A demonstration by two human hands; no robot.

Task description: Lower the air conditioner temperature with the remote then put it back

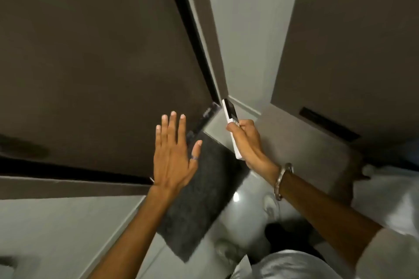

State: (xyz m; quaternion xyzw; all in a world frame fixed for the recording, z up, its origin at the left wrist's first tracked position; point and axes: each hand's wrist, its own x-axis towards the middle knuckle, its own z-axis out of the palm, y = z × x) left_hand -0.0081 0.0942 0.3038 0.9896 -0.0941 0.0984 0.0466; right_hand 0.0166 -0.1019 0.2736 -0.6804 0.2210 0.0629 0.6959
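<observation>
A slim white remote (229,113) with a dark screen at its top end stands nearly upright in my right hand (248,142), which is shut around its lower half with the thumb on the buttons. A metal bracelet circles that wrist. My left hand (173,154) hovers to the left of the remote, fingers spread and holding nothing, a ring on the thumb. No air conditioner is in view.
A dark grey mat (199,206) lies on the pale glossy floor below my hands. Brown wall panels (102,52) fill the left and right, with a pale doorway strip (244,29) between them. White sleeves and shoes show at the bottom right.
</observation>
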